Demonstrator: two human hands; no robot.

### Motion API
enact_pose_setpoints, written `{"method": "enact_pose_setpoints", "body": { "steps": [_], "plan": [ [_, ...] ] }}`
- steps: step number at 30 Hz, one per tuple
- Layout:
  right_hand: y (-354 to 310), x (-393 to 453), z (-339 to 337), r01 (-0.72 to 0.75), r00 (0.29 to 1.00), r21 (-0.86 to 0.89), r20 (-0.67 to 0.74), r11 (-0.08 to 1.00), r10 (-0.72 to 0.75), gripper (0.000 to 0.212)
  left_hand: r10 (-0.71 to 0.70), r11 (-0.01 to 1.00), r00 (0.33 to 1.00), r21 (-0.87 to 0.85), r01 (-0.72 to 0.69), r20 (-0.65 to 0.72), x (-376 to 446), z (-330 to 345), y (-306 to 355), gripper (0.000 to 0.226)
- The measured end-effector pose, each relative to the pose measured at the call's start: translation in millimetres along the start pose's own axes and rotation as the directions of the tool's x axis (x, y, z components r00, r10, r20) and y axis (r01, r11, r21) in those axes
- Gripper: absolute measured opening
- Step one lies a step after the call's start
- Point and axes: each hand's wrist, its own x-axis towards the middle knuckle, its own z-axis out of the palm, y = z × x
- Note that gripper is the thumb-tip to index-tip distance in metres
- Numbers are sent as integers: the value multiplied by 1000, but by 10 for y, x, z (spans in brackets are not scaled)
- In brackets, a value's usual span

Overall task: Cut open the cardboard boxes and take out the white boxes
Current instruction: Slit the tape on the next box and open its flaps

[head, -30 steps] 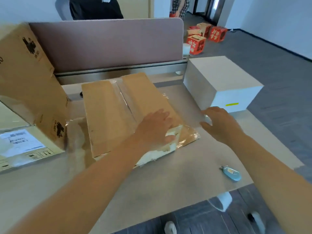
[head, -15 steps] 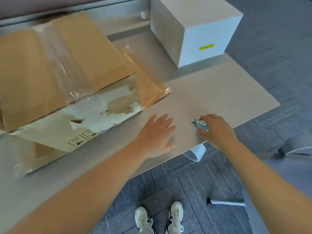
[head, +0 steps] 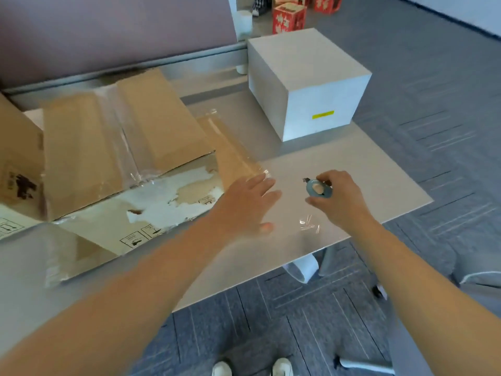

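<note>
A flattened, taped cardboard box [head: 113, 147] lies on the left half of the desk, its near flap torn white. A white box [head: 311, 80] with a small yellow label stands at the desk's back right. My right hand [head: 339, 199] is lifted just above the desk and grips a small light-blue box cutter [head: 317, 188], thumb on its slider, blade tip pointing left. My left hand [head: 246, 202] hovers flat with fingers spread, at the near right corner of the cardboard, a short way left of the cutter.
Another brown cardboard box [head: 19, 158] stands at the far left. A scrap of clear tape [head: 309, 225] lies near the desk's front edge [head: 271, 272]. A mauve partition [head: 116, 31] backs the desk. Red boxes [head: 288, 17] sit on the floor beyond. A chair base and my shoes are below.
My right hand went from beside the white box to the cutter, took hold of it and lifted it. My left hand came off the cardboard flap and now hovers by its corner.
</note>
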Motion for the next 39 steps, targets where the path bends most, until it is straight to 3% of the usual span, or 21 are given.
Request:
{"method": "enact_pose_setpoints", "body": {
  "steps": [4, 7, 14, 20, 25, 34, 39],
  "plan": [
    [-337, 39, -134, 9, 1000, 232, -9, 973, -7, 35, -76, 997, 993, 25, 78, -95, -149, -345, -205, 67],
    [-593, 55, -112, 10, 999, 344, 27, 939, -21, 35, -130, 991, 981, -48, 124, -143, -350, -485, -451, 71],
    [-1138, 110, 154, -12, 997, 416, 72, 909, -20, 34, -214, 970, 976, -131, 207, -43, -646, -483, -1312, 65],
    [-1371, 0, 520, -129, 990, 541, 27, 831, 137, 34, -69, 996, 994, -43, 73, 82, -655, -277, -1834, 66],
    [-1364, -148, 677, -159, 971, 577, -53, 801, 232, 34, -20, 999, 998, -42, 23, 56, -430, -132, -1847, 72],
    [-1216, -170, 635, -190, 932, 731, -75, 656, 353, 32, -186, 966, 982, -189, 174, -44, 93, -152, -1457, 65],
    [-1189, -104, 597, -174, 928, 693, -123, 699, 353, 32, -258, 928, 966, -285, 240, -26, 274, -206, -1259, 66]
  ]
}}
